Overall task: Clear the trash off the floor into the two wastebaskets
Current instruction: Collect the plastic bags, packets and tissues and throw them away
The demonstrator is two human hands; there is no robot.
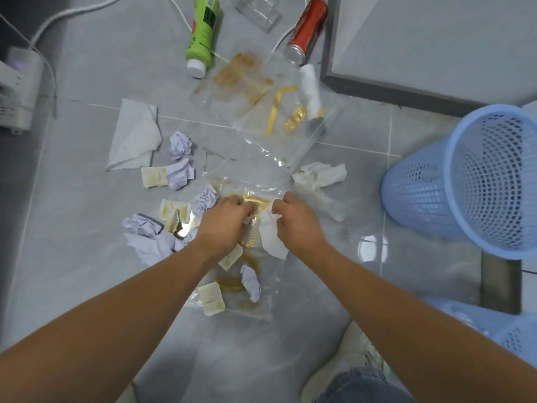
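Note:
Trash lies scattered on the grey tiled floor. My left hand (225, 221) presses down with curled fingers on a clear plastic bag with gold print (250, 187) in the middle of the pile. My right hand (296, 219) pinches a white tissue (271, 237) lying on that bag. Crumpled lilac paper balls (180, 145), small cream sachets (211, 298) and a flat white napkin (135, 135) surround them. A blue mesh wastebasket (476, 181) leans at the right. A second blue wastebasket (505, 330) shows at the lower right edge.
Farther away lie a green bottle (203, 33), a red can (308, 30), a clear plastic cup (258, 11) and another clear bag (290, 123). A white power strip with cables (17, 85) sits at the left. A grey cabinet base (406, 82) stands behind. My shoe (348, 365) is below.

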